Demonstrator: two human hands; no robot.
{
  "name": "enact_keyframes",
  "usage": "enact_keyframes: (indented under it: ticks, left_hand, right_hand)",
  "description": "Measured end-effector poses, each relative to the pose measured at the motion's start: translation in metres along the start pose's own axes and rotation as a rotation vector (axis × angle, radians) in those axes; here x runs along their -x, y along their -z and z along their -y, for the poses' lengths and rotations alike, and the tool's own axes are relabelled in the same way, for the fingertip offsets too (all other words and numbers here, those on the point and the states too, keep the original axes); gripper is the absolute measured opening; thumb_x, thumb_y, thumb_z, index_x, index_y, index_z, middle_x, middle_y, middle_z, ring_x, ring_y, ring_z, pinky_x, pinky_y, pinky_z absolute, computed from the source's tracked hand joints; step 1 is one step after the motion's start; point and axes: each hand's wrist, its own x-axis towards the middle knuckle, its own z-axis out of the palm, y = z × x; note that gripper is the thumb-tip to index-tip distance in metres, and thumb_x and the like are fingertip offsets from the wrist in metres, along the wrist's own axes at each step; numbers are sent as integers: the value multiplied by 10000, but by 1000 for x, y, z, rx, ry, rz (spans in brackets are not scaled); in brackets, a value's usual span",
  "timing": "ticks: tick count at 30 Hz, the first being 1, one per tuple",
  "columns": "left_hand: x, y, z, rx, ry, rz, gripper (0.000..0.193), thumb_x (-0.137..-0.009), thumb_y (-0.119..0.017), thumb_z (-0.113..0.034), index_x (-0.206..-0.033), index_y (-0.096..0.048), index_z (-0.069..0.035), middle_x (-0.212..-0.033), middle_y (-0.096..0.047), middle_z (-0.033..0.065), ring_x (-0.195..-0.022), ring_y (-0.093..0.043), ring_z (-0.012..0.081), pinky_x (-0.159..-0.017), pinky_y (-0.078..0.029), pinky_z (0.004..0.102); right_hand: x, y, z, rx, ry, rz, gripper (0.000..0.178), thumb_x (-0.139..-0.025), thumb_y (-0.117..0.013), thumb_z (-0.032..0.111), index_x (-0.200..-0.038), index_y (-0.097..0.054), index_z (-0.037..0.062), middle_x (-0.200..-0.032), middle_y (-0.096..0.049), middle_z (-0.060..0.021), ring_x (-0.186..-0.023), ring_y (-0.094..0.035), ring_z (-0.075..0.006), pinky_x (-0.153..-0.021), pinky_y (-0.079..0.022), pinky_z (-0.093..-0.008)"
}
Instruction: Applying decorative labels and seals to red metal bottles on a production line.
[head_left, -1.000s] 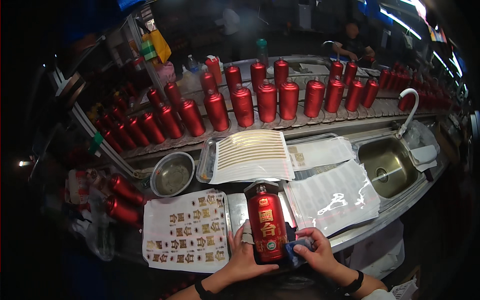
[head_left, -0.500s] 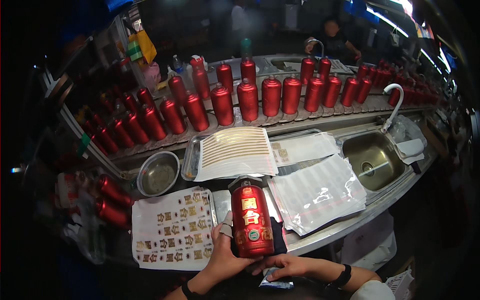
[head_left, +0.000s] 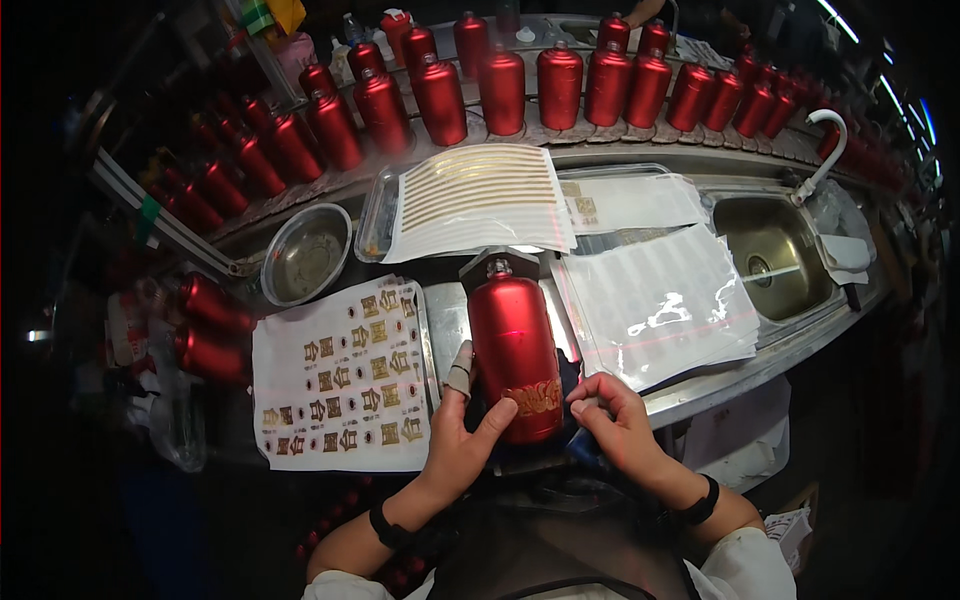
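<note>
A glossy red bottle (head_left: 512, 320) stands in front of me, its plain side facing me with an ornate gold band low on it. My left hand (head_left: 458, 440) is closed on the bottle's lower left side, thumb on the gold band. A pale finger cover (head_left: 459, 376) wraps one left finger. My right hand (head_left: 618, 425) is beside the bottle's lower right, fingers curled and thumb against the forefinger. A dark blue folded piece (head_left: 588, 448) shows under those fingers. Behind the bottle's base lies dark cloth (head_left: 568, 375), mostly hidden.
A sheet of gold stickers (head_left: 340, 375) lies left, a gold-striped sheet (head_left: 480, 205) behind, clear-filmed sheets (head_left: 655, 310) right. Around these are a metal bowl (head_left: 308, 255) and a sink (head_left: 770, 250) with a white tap (head_left: 822, 160). Red bottles (head_left: 440, 100) line the conveyor beyond; two lie left.
The bottle has turned, so its large gold characters and green round mark no longer face me. My right hand has risen along its right side. The view has tipped downward.
</note>
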Motion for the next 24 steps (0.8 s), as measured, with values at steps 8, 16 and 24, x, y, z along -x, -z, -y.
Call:
enact_keyframes:
  ticks: [8, 16, 24]
  left_hand:
    - [0, -2, 1, 20, -35, 18, 856, -906, -688, -184, -1504, -142, 92, -1513, -321, 240, -1406, -336, 272, -1149, -260, 365]
    - [-3, 4, 2, 35, -50, 55, 869, -896, -695, -157, -1507, -128, 90, -1528, -287, 253, -1426, -306, 290, -1160, -239, 376]
    - [-6, 1, 3, 83, -14, 51, 860, -891, -704, -159, -1505, -152, 79, -1513, -320, 241, -1419, -323, 283, -1157, -242, 377]
  right_hand:
    - [-10, -12, 12, 139, 60, -33, 254, -882, -716, 225, -915, -540, 45, -829, -518, 15, -754, -451, -53, -663, -388, -208]
    - [-14, -12, 14, 47, 0, 11, 312, -857, -757, 254, -888, -513, 61, -814, -475, 32, -738, -407, -45, -658, -377, -206]
    - [-12, -12, 16, 228, 111, -37, 325, -834, -783, 255, -891, -526, 64, -802, -496, 37, -732, -442, -44, -645, -389, -204]
